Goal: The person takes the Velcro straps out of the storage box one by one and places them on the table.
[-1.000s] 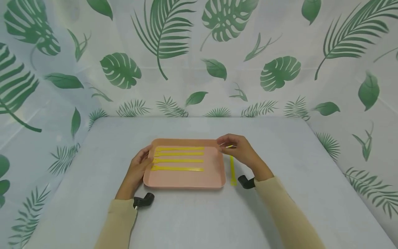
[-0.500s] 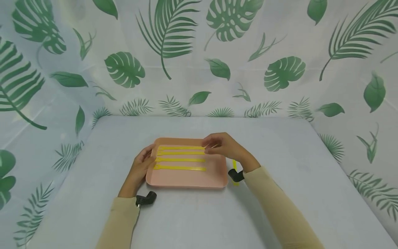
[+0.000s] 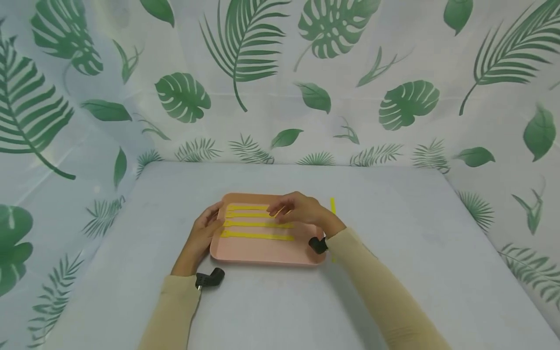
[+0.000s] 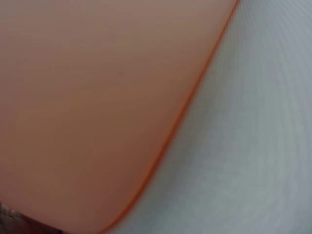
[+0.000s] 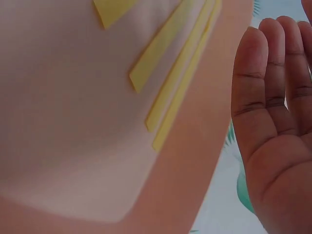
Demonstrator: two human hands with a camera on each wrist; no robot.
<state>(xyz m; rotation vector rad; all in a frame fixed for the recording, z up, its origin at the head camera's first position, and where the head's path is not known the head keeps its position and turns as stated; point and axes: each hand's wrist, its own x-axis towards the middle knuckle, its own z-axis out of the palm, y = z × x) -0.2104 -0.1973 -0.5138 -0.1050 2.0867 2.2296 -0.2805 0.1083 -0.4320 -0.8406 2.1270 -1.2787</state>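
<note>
Leafy backdrop (image 3: 262,116); left hand (image 3: 202,236) grips tray (image 3: 262,250) (yellow strips (image 5: 161,46) inside); right hand (image 3: 305,210) relaxed above.

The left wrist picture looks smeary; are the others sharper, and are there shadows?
Left wrist: blurred overall, the tray showing little texture; right wrist: the right hand sharp, its creases clear, the yellow strips a bit softer; head: printed leaves distinct, a soft shadow on the table beside the right sleeve.
</note>
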